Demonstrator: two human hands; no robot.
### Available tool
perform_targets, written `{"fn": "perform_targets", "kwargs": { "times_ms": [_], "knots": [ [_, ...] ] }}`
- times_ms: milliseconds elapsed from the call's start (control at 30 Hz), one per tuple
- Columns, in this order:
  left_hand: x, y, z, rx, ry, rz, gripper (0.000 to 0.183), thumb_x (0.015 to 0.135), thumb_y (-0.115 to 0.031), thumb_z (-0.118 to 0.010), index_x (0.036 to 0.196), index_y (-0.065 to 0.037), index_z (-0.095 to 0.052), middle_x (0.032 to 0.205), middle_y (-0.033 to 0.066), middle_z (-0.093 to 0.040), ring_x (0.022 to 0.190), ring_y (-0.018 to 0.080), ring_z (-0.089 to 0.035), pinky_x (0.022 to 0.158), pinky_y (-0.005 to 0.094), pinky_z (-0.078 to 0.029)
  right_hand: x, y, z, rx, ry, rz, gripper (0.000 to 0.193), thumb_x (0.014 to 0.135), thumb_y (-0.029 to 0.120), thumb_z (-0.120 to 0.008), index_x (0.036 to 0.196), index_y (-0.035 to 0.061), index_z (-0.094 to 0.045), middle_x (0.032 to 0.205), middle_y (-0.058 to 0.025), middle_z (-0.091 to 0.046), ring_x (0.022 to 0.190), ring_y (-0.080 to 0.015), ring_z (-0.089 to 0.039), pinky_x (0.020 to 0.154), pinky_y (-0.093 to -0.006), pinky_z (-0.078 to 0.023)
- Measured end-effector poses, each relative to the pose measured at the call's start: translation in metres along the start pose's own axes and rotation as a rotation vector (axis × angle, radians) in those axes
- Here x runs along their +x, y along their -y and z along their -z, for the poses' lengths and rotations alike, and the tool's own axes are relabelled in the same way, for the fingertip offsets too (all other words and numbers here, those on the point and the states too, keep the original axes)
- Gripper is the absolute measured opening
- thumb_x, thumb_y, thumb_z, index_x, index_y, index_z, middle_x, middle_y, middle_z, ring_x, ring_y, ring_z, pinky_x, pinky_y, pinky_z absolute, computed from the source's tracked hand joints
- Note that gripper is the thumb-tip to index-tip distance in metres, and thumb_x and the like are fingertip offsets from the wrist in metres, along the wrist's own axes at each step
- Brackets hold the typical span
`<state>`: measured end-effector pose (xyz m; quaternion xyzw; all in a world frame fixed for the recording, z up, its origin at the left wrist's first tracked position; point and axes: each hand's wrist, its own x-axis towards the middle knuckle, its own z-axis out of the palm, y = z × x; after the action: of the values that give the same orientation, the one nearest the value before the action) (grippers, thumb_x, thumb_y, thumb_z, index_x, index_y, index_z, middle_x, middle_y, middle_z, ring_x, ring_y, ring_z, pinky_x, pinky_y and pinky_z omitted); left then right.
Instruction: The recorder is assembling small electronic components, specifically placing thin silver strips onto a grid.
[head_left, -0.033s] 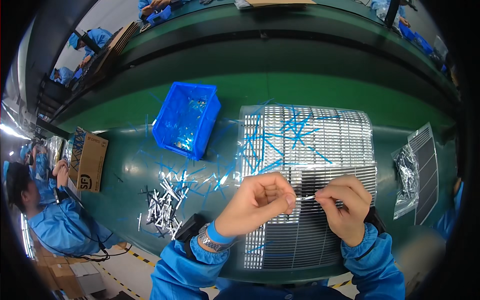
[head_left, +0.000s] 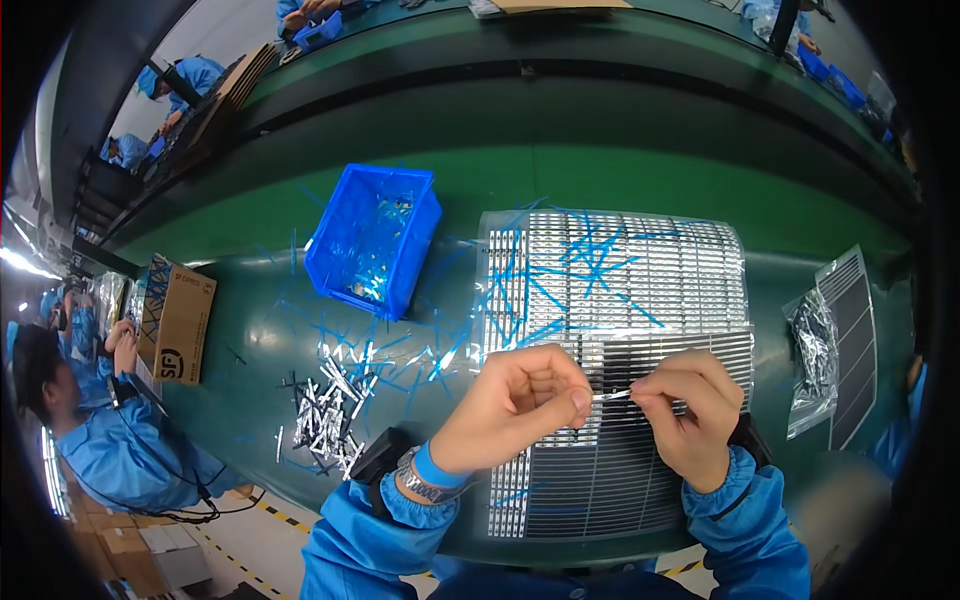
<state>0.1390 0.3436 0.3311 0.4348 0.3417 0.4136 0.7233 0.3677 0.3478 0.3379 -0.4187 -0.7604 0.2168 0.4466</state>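
Observation:
Between my two hands a thin, short, silvery-white strip (head_left: 612,396) is stretched level. My left hand (head_left: 520,405) pinches its left end between thumb and forefinger, the other fingers curled. At its right end, my right hand (head_left: 693,412) holds it in a fingertip pinch. Both hands are above a sheet of narrow black strips (head_left: 600,490) in rows. Beyond them lies a clear-covered sheet with rows of small silver-and-black parts (head_left: 640,260), and thin blue film strips (head_left: 597,262) are scattered over it. Left of my left forearm is a loose pile of short silver and black strips (head_left: 330,415).
A blue plastic bin (head_left: 425,225) with small bits inside stands at the back left. Blue slivers litter the green table (head_left: 250,340). To the right lie a clear bag of dark parts (head_left: 813,350) and another sheet (head_left: 852,340). A co-worker (head_left: 110,430) sits left, beside a cardboard box (head_left: 185,325).

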Motion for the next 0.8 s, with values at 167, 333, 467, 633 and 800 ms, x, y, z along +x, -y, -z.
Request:
{"fn": "perform_targets", "kwargs": {
  "times_ms": [167,333,467,633,800],
  "knots": [
    [-0.003,-0.010,-0.003,0.033,-0.065,-0.031,0.009,0.100,-0.006,-0.066,0.100,0.003,-0.065,0.091,0.0088,-0.071,0.084,0.0126,-0.066,0.075,0.0265,-0.053,0.002,0.001,-0.001,-0.008,-0.032,-0.056,0.014,0.079,-0.002,-0.083,0.090,0.0022,-0.076,0.088,-0.0072,-0.067,0.069,-0.0145,-0.064,0.056,-0.0267,-0.050],
    [-0.014,-0.027,0.009,0.726,-0.561,-0.556,0.012,0.087,-0.001,-0.075,0.097,0.003,-0.069,0.093,0.0117,-0.073,0.083,0.0178,-0.068,0.077,0.0306,-0.053,0.001,-0.007,-0.003,0.054,-0.161,-0.122,0.011,0.084,-0.004,-0.077,0.093,-0.0002,-0.073,0.089,-0.0092,-0.066,0.070,-0.0139,-0.062,0.057,-0.0256,-0.049],
    [-0.036,-0.047,0.022,1.152,-0.969,-0.991,0.017,0.090,-0.012,-0.069,0.099,0.002,-0.069,0.095,0.0175,-0.071,0.079,0.0238,-0.067,0.074,0.0323,-0.053,-0.001,-0.011,-0.007,0.175,-0.197,-0.197,0.008,0.086,-0.004,-0.076,0.092,-0.0013,-0.072,0.090,-0.0091,-0.065,0.073,-0.0135,-0.062,0.058,-0.0245,-0.048],
    [-0.021,-0.052,0.047,1.526,-1.015,-0.592,0.065,0.103,-0.041,-0.058,0.142,0.010,-0.052,0.148,0.0278,-0.051,0.144,0.0485,-0.040,0.117,0.0555,-0.031,-0.002,-0.013,-0.006,0.232,-0.176,-0.246,0.009,0.087,-0.003,-0.074,0.094,-0.0012,-0.070,0.091,-0.0088,-0.065,0.076,-0.0139,-0.062,0.064,-0.0250,-0.051],
    [-0.024,-0.054,0.038,1.296,-1.034,-0.801,0.079,0.106,-0.058,-0.037,0.149,0.008,-0.045,0.157,0.0281,-0.042,0.156,0.0480,-0.015,0.124,0.0568,-0.013,-0.003,-0.014,-0.008,0.234,-0.160,-0.245,0.007,0.089,0.001,-0.074,0.093,-0.0010,-0.069,0.089,-0.0075,-0.064,0.076,-0.0129,-0.060,0.064,-0.0246,-0.048]
  ]
}}
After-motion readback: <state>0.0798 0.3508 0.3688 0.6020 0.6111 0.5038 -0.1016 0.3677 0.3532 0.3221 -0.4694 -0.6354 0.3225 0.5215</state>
